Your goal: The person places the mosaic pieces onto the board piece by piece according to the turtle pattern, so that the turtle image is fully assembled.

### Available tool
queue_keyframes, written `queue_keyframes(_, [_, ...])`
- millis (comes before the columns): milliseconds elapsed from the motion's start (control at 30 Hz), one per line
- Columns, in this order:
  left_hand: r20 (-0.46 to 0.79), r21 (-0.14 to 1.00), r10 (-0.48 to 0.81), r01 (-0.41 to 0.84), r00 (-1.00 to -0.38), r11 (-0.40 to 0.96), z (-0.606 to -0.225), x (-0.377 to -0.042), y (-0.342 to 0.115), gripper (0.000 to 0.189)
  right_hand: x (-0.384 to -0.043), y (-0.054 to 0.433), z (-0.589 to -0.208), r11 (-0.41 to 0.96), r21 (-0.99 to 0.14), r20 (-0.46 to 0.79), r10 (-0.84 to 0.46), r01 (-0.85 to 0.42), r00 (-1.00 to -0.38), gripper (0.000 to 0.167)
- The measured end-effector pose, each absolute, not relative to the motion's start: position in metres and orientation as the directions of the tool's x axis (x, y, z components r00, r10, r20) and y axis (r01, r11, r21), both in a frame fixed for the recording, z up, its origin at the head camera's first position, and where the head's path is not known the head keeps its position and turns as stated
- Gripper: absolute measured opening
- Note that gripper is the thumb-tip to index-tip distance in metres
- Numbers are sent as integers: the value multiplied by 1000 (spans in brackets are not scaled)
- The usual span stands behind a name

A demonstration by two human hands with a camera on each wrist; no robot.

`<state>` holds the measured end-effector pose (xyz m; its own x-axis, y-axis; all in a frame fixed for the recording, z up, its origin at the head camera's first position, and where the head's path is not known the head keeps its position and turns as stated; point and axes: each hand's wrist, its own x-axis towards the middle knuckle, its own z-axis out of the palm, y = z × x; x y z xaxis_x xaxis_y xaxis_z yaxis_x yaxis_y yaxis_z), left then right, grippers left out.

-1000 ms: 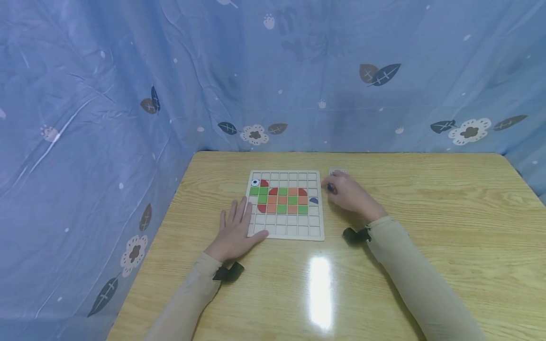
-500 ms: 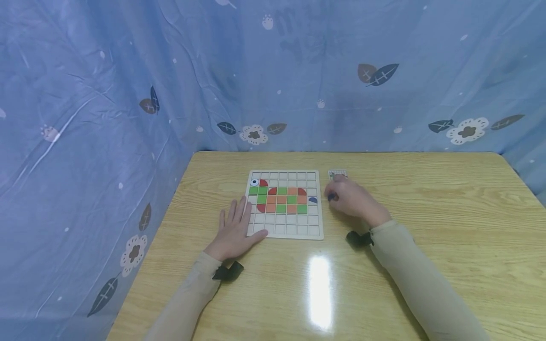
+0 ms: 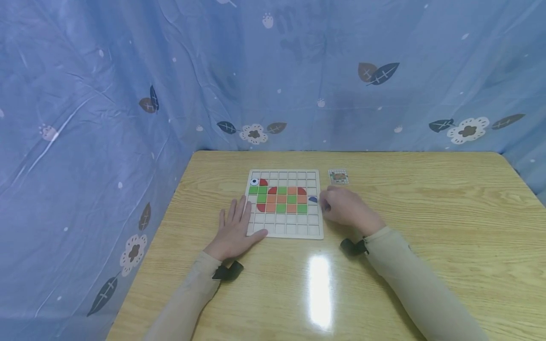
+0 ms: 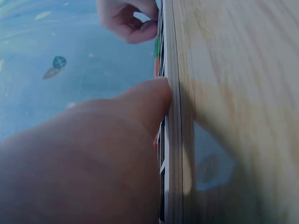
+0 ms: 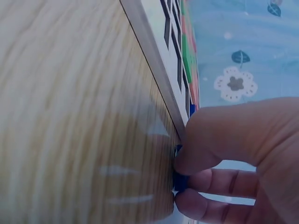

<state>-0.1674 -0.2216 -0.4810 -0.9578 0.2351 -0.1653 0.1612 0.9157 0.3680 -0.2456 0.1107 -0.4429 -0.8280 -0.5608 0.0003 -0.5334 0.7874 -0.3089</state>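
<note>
A white grid board (image 3: 286,230) lies on the table with red, green and orange tiles (image 3: 281,200) in its cells. A round eye piece (image 3: 254,182) is at its upper left, and a dark blue half-round tile (image 3: 313,199) at its right side. My left hand (image 3: 232,232) rests flat with fingers spread over the board's left edge, its thumb on the front edge. Just beside the right edge, my right hand (image 3: 347,208) pinches a small blue piece (image 5: 180,181) between thumb and fingers, which partly hide its shape.
A small picture card (image 3: 339,176) lies on the wooden table (image 3: 426,213) behind my right hand. A patterned blue cloth (image 3: 273,85) hangs along the back and left sides. Dark wrist cameras sit on both wrists.
My right hand first shifts slightly right, then comes back left and nearer me beside the board, uncovering the card. The blue piece stays pinched. My left hand keeps still.
</note>
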Motion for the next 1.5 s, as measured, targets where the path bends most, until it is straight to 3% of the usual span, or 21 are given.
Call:
queue_keyframes(300, [-169, 357, 228, 156, -959, 921, -479, -168, -221, 105, -238, 95, -436, 701, -408, 104, -601, -585, -793, 11])
queue_keyframes(633, [-164, 357, 233, 162, -959, 920, -482, -168, -222, 105, -226, 41, -434, 601, -524, 92, -664, -603, -742, 9])
queue_keyframes(1033, [-164, 350, 239, 169, -957, 921, -481, -168, -222, 105, -226, -12, -435, 578, -524, 13, -729, -625, -685, 15])
queue_keyframes(1500, [-177, 335, 235, 166, -956, 927, -482, -169, -222, 106, -227, -23, -443, 597, -526, 11, -707, -605, -707, 17])
